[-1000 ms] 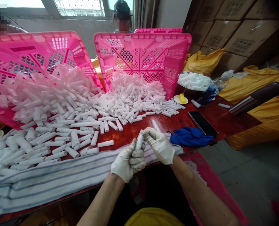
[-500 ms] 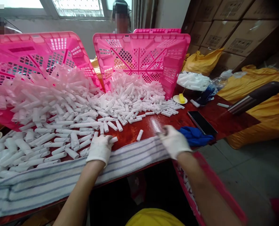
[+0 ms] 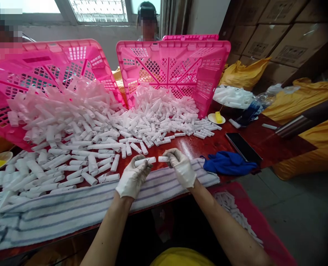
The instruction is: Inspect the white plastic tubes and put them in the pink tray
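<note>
My left hand [image 3: 132, 178], in a soiled white glove, is closed around a long white plastic tube [image 3: 145, 161] held level above the striped towel [image 3: 69, 207]. My right hand [image 3: 182, 168], gloved too, pinches a short white piece [image 3: 163, 159] just right of the tube's end, a small gap between them. Both hands hover over the red table's [image 3: 202, 146] front edge. Heaps of white tubes [image 3: 78, 122] spill from two tipped pink crates [image 3: 177, 68] behind.
A blue cloth [image 3: 228, 163] and a dark phone [image 3: 243, 147] lie to the right. A small dish with a yellow lump [image 3: 217, 118], a bowl of white pieces [image 3: 232, 96], yellow bags and cardboard boxes stand farther right. Two people sit behind the crates. A red bin with tubes [image 3: 235, 212] sits below right.
Half a second ago my hands were apart, left on the pile and right near the blue cloth. Now both have come together at the centre, each holding a white piece.
</note>
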Demonstrator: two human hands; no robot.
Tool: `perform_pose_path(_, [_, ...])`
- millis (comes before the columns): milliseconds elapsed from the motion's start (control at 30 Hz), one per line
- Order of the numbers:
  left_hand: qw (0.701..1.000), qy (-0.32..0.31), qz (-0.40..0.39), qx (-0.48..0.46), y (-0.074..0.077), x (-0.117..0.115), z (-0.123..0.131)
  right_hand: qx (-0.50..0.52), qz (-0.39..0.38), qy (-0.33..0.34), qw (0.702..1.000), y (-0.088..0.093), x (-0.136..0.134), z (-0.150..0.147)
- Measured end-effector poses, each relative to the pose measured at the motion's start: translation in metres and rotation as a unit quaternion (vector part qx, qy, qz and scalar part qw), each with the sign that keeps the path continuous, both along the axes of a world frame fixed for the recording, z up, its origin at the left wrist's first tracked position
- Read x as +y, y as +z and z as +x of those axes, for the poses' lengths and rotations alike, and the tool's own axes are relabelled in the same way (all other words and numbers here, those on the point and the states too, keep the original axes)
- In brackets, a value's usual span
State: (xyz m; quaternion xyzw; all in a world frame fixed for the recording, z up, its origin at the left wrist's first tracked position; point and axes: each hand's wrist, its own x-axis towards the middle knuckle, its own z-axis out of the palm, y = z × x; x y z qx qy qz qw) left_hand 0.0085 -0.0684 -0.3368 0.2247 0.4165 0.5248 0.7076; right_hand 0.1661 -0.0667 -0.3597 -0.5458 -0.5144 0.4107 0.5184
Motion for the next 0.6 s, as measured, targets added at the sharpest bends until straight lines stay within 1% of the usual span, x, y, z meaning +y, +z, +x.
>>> perform_pose_path(33, [1.000, -0.007, -0.004, -0.013, 0.002, -0.003, 0.003, 0.053, -0.002, 0.003, 0.999, 0.004, 0.000, 0.000])
perform_pose_path(100, [0.999, -0.027, -0.002, -0.024, 0.005, -0.010, 0.010, 0.092, -0.010, 0.005, 0.996, 0.011, 0.002, 0.002])
perform_pose_path(167, [0.999, -0.045, 0.008, -0.016, 0.006, -0.017, 0.015, 0.083, -0.023, 0.012, 0.996, 0.017, 0.006, 0.006])
perform_pose_path(267, [0.995, -0.066, 0.045, 0.057, 0.003, -0.024, 0.022, 0.044, -0.034, 0.046, 0.997, 0.022, 0.008, 0.008])
perform_pose_path(333, [0.989, -0.069, 0.075, 0.107, -0.001, -0.027, 0.026, 0.013, -0.019, 0.072, 0.997, 0.023, 0.002, 0.006])
perform_pose_path(367, [0.988, -0.067, 0.082, 0.117, -0.003, -0.028, 0.028, -0.001, -0.006, 0.080, 0.997, 0.023, -0.003, 0.005])
perform_pose_path(433, [0.991, -0.071, 0.068, 0.094, -0.007, -0.029, 0.031, -0.008, 0.009, 0.097, 0.995, 0.023, -0.013, 0.003])
perform_pose_path(500, [0.995, -0.093, 0.027, 0.035, -0.008, -0.030, 0.032, 0.036, 0.008, 0.099, 0.994, 0.021, -0.022, 0.004])
perform_pose_path(600, [0.992, -0.113, -0.019, -0.044, -0.007, -0.030, 0.032, 0.124, 0.017, 0.051, 0.991, 0.018, -0.027, 0.007])
